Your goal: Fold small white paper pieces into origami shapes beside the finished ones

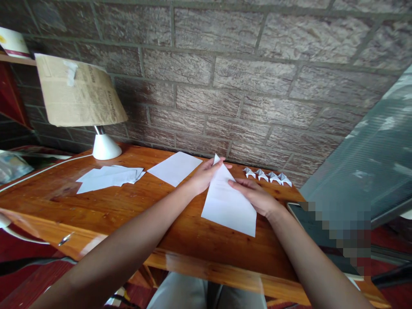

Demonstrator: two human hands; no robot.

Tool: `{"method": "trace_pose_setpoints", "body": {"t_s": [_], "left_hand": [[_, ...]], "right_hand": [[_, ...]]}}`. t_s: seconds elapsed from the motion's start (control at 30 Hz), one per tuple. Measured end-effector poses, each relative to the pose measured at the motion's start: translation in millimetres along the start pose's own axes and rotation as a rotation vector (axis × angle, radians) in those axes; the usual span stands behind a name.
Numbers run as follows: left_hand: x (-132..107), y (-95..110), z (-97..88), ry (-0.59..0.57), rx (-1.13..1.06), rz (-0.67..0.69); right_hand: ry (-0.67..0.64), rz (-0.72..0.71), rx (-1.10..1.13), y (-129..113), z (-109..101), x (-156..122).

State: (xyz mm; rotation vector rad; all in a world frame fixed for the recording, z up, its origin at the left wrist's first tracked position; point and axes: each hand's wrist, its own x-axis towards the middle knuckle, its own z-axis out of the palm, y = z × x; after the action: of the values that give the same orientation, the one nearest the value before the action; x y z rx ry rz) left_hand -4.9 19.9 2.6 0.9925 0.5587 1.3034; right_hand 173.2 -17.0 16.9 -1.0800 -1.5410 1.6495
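Observation:
A white sheet of paper (230, 206), with its far end folded to a slanting point, is held between my two hands over the wooden desk. My left hand (206, 174) grips its upper left side near the tip, thumb on the front. On the right edge, my right hand (254, 193) pinches the sheet with the thumb over its face; the other fingers are partly hidden behind it. Another white sheet (175, 168) lies flat to the left of my left hand. Several small folded paper shapes (268, 176) stand in a row beyond my right hand.
A loose pile of white paper (109, 178) lies on the desk (128, 214) at the left. Behind it stands a lamp (83, 94) with a paper-covered shade and a trailing white cord. A dark tablet-like device (299, 216) rests at the right. A brick wall (225, 86) borders the back.

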Motion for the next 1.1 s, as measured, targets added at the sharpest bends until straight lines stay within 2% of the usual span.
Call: {"method": "trace_pose_setpoints", "body": {"t_s": [0.2, 0.4, 0.6, 0.87, 0.93, 1.1], "left_hand": [[-1.6, -1.8, 5.7, 0.002, 0.082, -0.012], [-1.7, -3.4, 3.1, 0.012, 0.099, 0.034], [-5.0, 1.4, 3.6, -0.076, 0.008, 0.031], [-5.3, 9.1, 5.4, -0.001, -0.015, 0.089], [-6.9, 9.7, 5.9, -0.026, 0.02, 0.093], [-11.0, 7.6, 7.6, -0.045, 0.104, 0.078]], "right_hand": [[0.006, 0.027, -0.054, 3.0, 5.2, 2.2], [-0.007, 0.035, -0.035, 3.4, 4.4, 2.5], [-0.072, 0.043, 0.026, 4.5, 1.5, 1.4], [-0.164, 0.046, -0.015, 5.2, 4.0, -0.1], [-0.149, 0.006, -0.041, 1.8, 7.2, -1.4], [-0.006, -0.202, -0.055, -6.9, 14.9, -3.4]]}}
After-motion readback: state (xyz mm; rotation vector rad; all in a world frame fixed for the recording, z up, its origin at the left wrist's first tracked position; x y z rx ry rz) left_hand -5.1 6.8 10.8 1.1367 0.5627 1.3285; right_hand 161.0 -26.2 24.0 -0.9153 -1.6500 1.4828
